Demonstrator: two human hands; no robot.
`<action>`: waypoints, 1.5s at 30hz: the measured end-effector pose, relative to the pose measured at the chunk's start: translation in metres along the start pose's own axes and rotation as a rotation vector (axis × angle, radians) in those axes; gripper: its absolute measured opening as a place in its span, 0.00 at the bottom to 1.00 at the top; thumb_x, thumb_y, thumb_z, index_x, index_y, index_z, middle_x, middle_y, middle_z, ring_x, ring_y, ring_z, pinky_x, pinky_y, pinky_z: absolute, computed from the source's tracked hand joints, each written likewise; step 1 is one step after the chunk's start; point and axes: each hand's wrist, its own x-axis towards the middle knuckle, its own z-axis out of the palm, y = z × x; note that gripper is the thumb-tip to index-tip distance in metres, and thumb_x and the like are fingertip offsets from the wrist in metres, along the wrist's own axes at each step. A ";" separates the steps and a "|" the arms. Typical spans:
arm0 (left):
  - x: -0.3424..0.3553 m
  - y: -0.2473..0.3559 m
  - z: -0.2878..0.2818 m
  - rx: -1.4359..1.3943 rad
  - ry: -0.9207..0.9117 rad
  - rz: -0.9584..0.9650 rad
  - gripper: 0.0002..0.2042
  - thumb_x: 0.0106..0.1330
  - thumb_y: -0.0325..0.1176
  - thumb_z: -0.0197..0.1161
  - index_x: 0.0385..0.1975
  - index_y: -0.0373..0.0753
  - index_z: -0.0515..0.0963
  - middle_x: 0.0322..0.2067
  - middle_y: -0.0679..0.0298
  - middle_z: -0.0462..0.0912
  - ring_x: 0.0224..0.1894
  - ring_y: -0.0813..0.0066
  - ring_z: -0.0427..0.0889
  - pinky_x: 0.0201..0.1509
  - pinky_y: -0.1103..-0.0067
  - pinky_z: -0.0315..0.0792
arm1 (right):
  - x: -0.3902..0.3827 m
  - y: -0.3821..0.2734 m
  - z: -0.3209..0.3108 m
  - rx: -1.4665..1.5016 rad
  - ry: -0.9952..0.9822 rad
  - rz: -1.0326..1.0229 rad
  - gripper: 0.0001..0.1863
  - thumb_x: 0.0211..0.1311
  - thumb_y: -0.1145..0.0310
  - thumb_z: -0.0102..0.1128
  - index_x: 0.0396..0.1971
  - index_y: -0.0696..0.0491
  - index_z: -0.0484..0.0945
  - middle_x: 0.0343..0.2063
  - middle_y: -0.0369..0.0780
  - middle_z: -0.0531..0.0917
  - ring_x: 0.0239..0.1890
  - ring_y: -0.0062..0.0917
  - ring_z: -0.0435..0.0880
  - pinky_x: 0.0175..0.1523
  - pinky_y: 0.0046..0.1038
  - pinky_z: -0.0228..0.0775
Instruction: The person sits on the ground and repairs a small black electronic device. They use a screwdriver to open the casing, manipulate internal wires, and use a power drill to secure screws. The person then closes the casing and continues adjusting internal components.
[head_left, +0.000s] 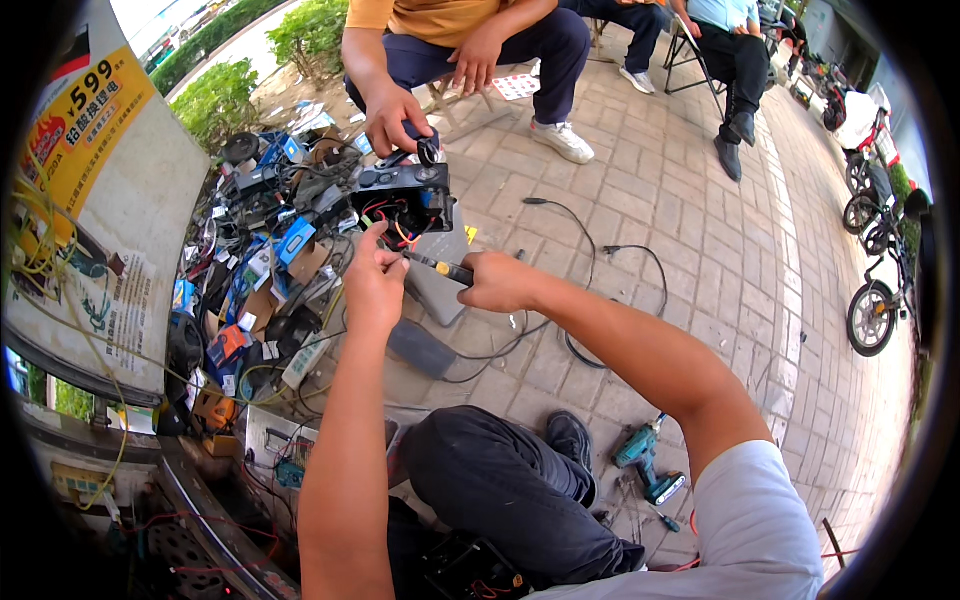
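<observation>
An open black box with a carrying handle [402,185] stands in front of me, with red, orange and other thin wires [400,228] coming out of its open side. Close to those wires, the fingers of my left hand [376,290] are pinched together; what lies between them is too small to make out. My right hand [500,282] grips a slim tool with a black and yellow handle [447,269]. Its thin end points left, at the fingertips of my left hand. Across from me, another person's hand [397,122] holds the box's black handle.
Beneath the box is a grey case [438,290], with a dark grey block [420,348] nearby. Boxes and parts [265,250] pile up at left. Black cables [600,290] lie on the paving. A teal cordless drill [645,460] lies by my shoe [570,445]. Seated people are beyond.
</observation>
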 end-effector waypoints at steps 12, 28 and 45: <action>0.000 0.001 0.002 -0.055 0.060 -0.026 0.23 0.60 0.19 0.61 0.57 0.36 0.70 0.29 0.61 0.83 0.30 0.75 0.79 0.37 0.77 0.73 | -0.007 -0.007 0.020 0.088 0.205 0.038 0.17 0.51 0.65 0.56 0.33 0.65 0.78 0.35 0.59 0.82 0.40 0.52 0.82 0.48 0.43 0.74; 0.008 0.001 -0.006 0.332 0.321 0.114 0.16 0.57 0.32 0.69 0.44 0.34 0.78 0.45 0.52 0.76 0.50 0.54 0.73 0.56 0.63 0.67 | -0.080 0.089 0.107 0.278 0.239 0.305 0.30 0.52 0.54 0.64 0.48 0.63 0.73 0.35 0.56 0.82 0.43 0.48 0.83 0.48 0.40 0.74; 0.117 0.027 -0.001 0.257 -0.324 0.224 0.25 0.57 0.35 0.70 0.56 0.38 0.76 0.50 0.56 0.78 0.52 0.67 0.77 0.58 0.72 0.69 | -0.392 0.204 0.273 -0.109 0.583 1.052 0.35 0.41 0.66 0.70 0.54 0.60 0.70 0.52 0.53 0.72 0.56 0.51 0.70 0.61 0.46 0.64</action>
